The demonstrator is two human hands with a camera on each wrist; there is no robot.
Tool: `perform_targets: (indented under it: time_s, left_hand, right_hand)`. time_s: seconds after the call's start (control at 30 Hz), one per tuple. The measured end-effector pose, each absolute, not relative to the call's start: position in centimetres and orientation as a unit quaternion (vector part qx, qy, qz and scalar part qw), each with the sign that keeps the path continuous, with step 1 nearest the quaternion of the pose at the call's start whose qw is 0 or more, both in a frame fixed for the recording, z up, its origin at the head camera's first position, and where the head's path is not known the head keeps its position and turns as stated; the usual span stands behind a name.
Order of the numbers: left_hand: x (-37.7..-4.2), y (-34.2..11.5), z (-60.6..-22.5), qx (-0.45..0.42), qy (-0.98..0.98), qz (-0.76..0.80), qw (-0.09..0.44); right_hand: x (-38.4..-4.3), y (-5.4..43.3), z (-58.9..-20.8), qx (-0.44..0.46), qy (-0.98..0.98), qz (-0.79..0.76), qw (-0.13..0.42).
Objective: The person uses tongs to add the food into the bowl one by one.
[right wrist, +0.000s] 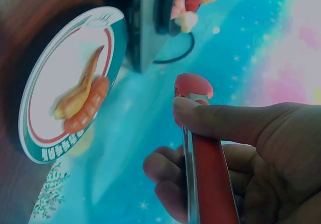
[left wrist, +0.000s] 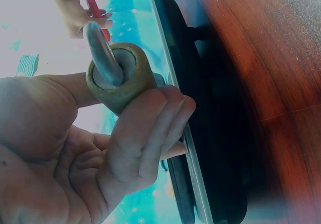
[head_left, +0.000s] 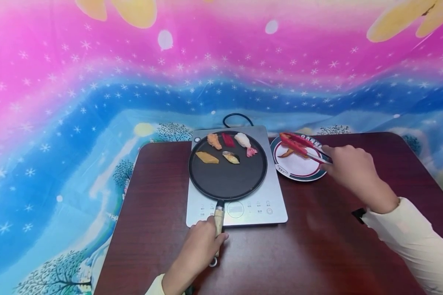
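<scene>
From the head camera, we see a flat black griddle pan (head_left: 227, 182) on a silver induction cooktop (head_left: 275, 200). Toward the pan's far side lie five food pieces: an orange crusty one (head_left: 214, 141), a dark red slab (head_left: 228, 139) and a white piece with a pink shrimp tail (head_left: 243, 140) in the back row, and a flat tan slice (head_left: 207, 158) and a yellow piece with a dark patch (head_left: 231, 158) in front of them. Our left hand (head_left: 201, 241) is wrapped around the pan's handle (head_left: 219, 219). Just beside the cooktop, on the dark red table (head_left: 162, 192), stands a white plate (head_left: 307, 178) with a dark rim; our right hand (head_left: 354, 168) grips red tongs (head_left: 293, 143) above it. Behind the cooktop we see a black cable (head_left: 238, 114).

From the left wrist, we see what the head view barely shows: the handle's round end with its metal hanging loop (left wrist: 103, 53), our fingers curled beneath it, and the cooktop's dark underside.

From the right wrist, the plate plainly holds two pieces, touching: a brown tapering one (right wrist: 80, 93) and an orange-red ridged one (right wrist: 89, 108), which the tongs make hard to tell from above. Our thumb lies along the tongs; whether their tips touch food, we cannot tell.
</scene>
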State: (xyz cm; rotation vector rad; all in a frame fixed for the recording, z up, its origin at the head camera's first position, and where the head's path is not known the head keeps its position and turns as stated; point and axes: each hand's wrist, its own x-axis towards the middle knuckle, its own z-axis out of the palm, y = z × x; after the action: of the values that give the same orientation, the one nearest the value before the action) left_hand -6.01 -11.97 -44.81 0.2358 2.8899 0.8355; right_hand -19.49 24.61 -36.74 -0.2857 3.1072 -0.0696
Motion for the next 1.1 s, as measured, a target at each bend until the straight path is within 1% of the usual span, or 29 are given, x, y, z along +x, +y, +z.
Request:
perform_targets:
  time_s: [0.3,0.53,0.67,0.93,1.1]
  left_hand:
    - [-5.9,-12.0,-44.8,0.08,0.956,0.276,0.058]
    - [-6.0,-11.9,-44.7,0.079,0.956,0.275,0.062]
    - [-6.0,-11.9,-44.7,0.077,0.956,0.274,0.064]
    - [-6.0,-12.0,-44.7,0.077,0.955,0.279,0.067]
    - [-6.0,-11.9,-44.6,0.075,0.954,0.281,0.07]
  right_hand:
    - [-19.0,23.0,-36.9,-0.116,0.993,-0.025,0.022]
    - [-18.9,21.4,-37.1,-0.133,0.988,-0.055,0.06]
    - [-18.8,20.2,-37.4,-0.138,0.986,-0.059,0.069]
    - [-19.2,18.5,-38.3,-0.152,0.983,-0.063,0.079]
    - [-19.2,18.0,-38.8,-0.156,0.983,-0.061,0.073]
